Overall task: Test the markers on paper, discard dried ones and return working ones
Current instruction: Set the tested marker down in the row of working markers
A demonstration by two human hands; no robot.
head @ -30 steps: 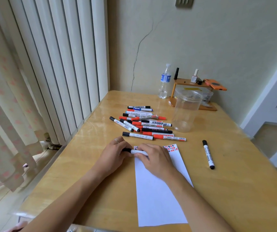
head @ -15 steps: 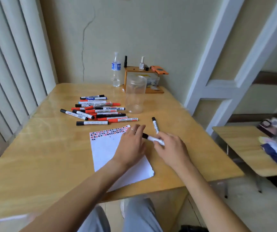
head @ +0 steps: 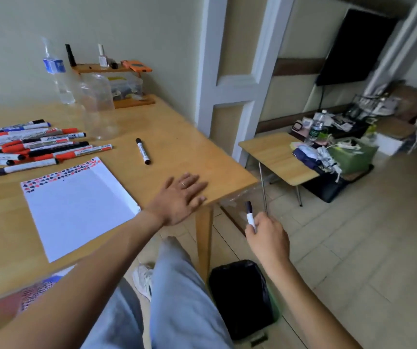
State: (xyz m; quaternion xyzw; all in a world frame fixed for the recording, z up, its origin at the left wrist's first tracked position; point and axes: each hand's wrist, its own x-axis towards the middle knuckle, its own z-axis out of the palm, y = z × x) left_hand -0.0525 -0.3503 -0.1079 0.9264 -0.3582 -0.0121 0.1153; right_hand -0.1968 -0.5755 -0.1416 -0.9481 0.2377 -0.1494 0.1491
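You're laying your left hand (head: 180, 197) flat, fingers straight, on the counter (head: 182, 147) corner at mid-frame. Your right hand (head: 268, 235), lower right & off the counter, is pinching a marker (head: 250, 215); its capped end is sticking up out of the grip, above the black bin (head: 240, 298).

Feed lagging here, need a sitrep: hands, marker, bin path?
Left hand flat on table corner. Right hand grips black-capped marker off the table, above the floor. Black-lined bin below; nothing between.
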